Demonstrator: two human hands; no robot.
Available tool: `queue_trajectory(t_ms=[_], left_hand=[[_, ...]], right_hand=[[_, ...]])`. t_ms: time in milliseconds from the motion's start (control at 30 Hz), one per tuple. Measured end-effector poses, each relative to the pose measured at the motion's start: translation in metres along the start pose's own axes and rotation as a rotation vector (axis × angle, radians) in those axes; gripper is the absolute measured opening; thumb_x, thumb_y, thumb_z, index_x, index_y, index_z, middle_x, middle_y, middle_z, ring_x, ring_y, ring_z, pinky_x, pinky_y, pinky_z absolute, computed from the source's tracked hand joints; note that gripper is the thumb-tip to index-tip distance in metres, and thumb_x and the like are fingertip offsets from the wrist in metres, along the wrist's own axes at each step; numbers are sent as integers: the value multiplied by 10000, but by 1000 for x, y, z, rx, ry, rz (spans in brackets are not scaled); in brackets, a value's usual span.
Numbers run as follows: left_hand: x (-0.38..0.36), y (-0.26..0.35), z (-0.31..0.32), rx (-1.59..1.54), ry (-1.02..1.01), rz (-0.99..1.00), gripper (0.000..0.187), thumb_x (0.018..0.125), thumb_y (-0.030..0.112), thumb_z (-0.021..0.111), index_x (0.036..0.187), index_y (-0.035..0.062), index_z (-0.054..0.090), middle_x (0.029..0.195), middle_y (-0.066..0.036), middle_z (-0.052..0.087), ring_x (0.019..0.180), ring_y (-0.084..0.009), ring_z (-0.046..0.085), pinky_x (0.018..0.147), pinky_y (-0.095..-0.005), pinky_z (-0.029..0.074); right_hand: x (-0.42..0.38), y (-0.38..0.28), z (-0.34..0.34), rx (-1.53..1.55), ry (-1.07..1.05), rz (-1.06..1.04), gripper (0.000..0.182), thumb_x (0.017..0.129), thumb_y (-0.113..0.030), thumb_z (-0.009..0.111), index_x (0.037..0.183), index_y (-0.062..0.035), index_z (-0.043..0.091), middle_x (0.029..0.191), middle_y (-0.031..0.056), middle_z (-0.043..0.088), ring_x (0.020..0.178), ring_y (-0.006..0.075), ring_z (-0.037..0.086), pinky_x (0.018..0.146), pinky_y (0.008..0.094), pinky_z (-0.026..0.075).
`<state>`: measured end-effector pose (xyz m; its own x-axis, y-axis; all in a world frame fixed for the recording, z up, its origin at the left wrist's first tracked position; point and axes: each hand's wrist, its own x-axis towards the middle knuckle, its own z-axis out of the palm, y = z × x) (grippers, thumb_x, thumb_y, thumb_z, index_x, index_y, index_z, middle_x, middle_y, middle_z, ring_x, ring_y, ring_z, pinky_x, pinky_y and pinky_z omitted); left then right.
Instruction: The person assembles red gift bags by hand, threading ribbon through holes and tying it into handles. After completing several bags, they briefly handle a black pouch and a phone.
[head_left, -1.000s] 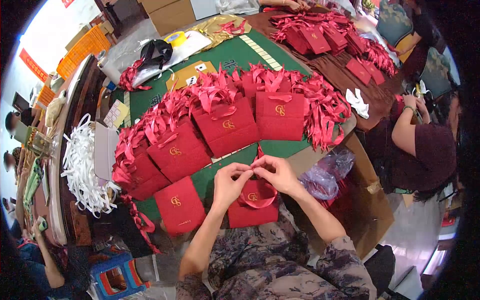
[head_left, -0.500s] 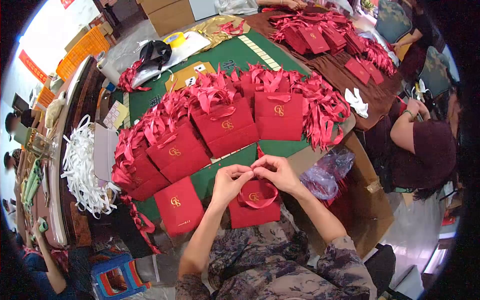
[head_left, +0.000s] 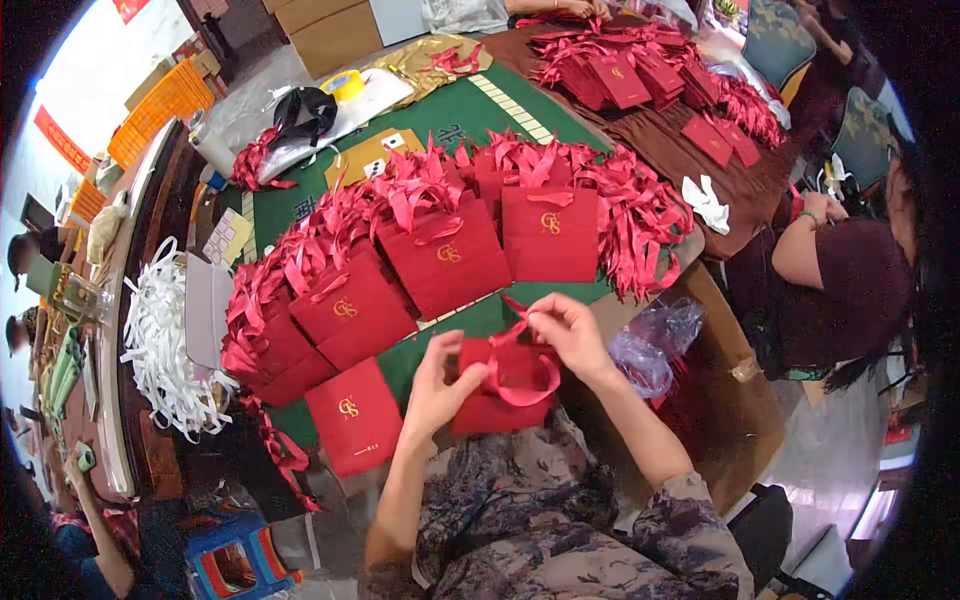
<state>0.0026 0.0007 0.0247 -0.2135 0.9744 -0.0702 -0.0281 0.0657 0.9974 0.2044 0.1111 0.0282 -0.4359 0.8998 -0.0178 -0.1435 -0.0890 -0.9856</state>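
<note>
Green bench point(head_left: 440, 345), standing red bags point(head_left: 445, 265); smaller bag point(head_left: 500, 414) just below our hands.
We pinch ribbon point(head_left: 507, 337) in our right hand's point(head_left: 530, 316) fingers; our left hand's point(head_left: 462, 364) fingers stand apart. Gold monograms point(head_left: 550, 222): G, S legible, remainder unclear.

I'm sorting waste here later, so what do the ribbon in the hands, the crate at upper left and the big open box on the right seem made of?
Ribbon: probably satin fabric, given its soft sheen and loose curl.
Crate: likely moulded plastic, bright orange with a regular grid of openings.
Box: apparently plain cardboard, matt brown with flat panels.
</note>
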Motion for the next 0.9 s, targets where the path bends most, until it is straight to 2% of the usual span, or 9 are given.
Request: queue_trajectory(t_ms=[67, 133, 167, 467, 667, 733, 800, 833, 900], left_hand=[[-13, 2, 4, -83, -80, 20, 588, 814, 122, 802, 1320, -8, 532, 1198, -148, 663, 1078, -177, 638, 941, -334, 511], [-24, 11, 10, 277, -107, 85, 631, 769, 147, 843, 1302, -14, 549, 1191, -167, 680, 1081, -181, 646, 951, -352, 512], [-26, 7, 10, 266, -145, 65, 638, 746, 188, 862, 1278, -15, 575, 1163, -161, 702, 1074, -200, 666, 946, -366, 519], [-63, 13, 16, 262, -247, 7, 555, 756, 224, 848, 1212, 6, 619, 1059, -154, 734, 989, -265, 717, 886, -399, 550], [-71, 24, 18, 255, -259, -8, 513, 765, 170, 853, 1192, -1, 625, 1059, -114, 736, 970, -196, 704, 880, -361, 551], [-75, 14, 16, 75, -214, -25, 477, 788, 138, 846, 1182, -13, 623, 1068, -81, 725, 966, -152, 676, 875, -334, 547], [-77, 15, 14, 61, -200, -56, 469, 795, 129, 843, 1181, -18, 621, 1075, -75, 719, 972, -144, 666, 877, -327, 544], [-76, 17, 13, 45, -186, -85, 461, 802, 119, 840, 1181, -23, 618, 1082, -70, 713, 978, -136, 657, 880, -320, 541], [-74, 21, 12, 58, -182, -68, 468, 802, 122, 840, 1185, -24, 615, 1081, -75, 714, 984, -133, 656, 883, -317, 539]], right_hand=[[2, -6, -4, 9, 38, 38, 90, 959, -109, 656, 994, -25, 658, 809, -35, 623, 688, 35, 543, 641, 206, 451], [4, -7, -5, 56, 76, 78, 96, 961, -115, 655, 996, -25, 660, 801, -32, 626, 693, 39, 546, 646, 205, 450], [5, -7, -5, 56, 70, 50, 96, 949, -146, 674, 979, -55, 664, 789, -46, 619, 660, 30, 528, 598, 186, 425], [31, -25, -24, -72, 100, 0, 92, 953, -122, 661, 969, -35, 681, 757, -51, 612, 621, 28, 506, 557, 200, 403], [21, -37, -22, -118, 99, 28, 136, 967, -166, 665, 993, -34, 675, 777, -43, 620, 646, 45, 548, 591, 195, 443], [21, -24, -39, -97, 72, 45, 163, 970, -198, 668, 1004, -39, 675, 820, -20, 647, 706, 58, 590, 657, 215, 490], [14, -19, -48, -189, 89, 87, 241, 1007, -265, 612, 1022, -33, 676, 839, 0, 658, 704, 66, 594, 648, 215, 485], [10, -22, -55, -265, -14, 258, 337, 1030, -337, 561, 1044, -18, 669, 843, 21, 664, 722, 97, 604, 652, 238, 490], [-3, -30, -56, -394, -143, 313, 369, 1030, -358, 558, 1076, -8, 664, 852, 19, 668, 741, 105, 603, 670, 253, 490]])
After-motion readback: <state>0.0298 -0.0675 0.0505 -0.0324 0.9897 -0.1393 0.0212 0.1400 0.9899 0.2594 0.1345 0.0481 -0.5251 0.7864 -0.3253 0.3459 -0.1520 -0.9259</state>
